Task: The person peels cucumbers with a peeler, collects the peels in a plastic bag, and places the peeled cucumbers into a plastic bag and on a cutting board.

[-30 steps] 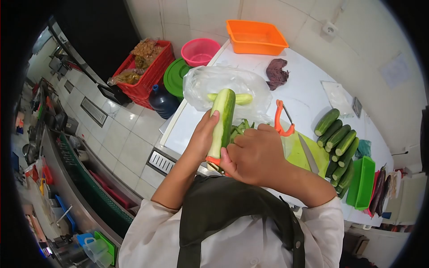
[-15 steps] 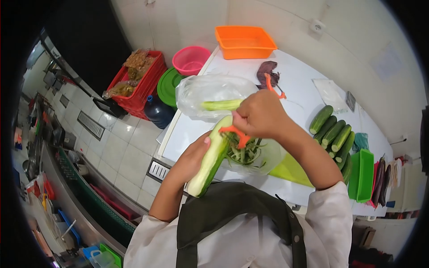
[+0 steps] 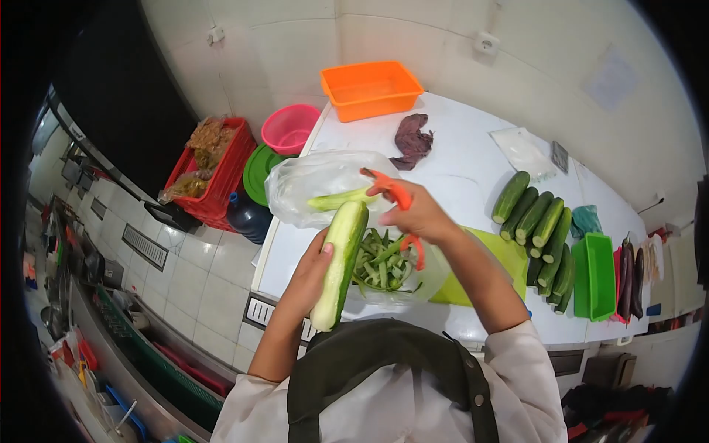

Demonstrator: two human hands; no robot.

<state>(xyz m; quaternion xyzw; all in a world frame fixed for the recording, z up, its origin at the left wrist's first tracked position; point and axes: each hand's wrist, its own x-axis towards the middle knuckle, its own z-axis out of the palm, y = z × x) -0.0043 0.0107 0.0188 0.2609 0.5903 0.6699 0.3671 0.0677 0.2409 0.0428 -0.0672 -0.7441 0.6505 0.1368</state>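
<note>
Peeler [image 3: 393,190] has come off the cucumber [image 3: 341,262], fingers [image 3: 326,252] gripping both, peelings [image 3: 382,267] in clear plastic [image 3: 436,279].

Pale walls [image 3: 284,52] are rising behind a white table [image 3: 469,162] in a kitchen, a power socket [image 3: 487,43] showing above it and a faint sheet [image 3: 609,77] hanging farther right. At left, a tall black panel [image 3: 111,96] is standing over pale floor tiles [image 3: 188,273], where light is glinting near a slotted drain grate [image 3: 144,247]. A metal-edged kitchen unit [image 3: 125,369] is running along the lower left.

Plastic-handled peeler [image 3: 399,193], matt cloth apron [image 3: 369,341]
</note>
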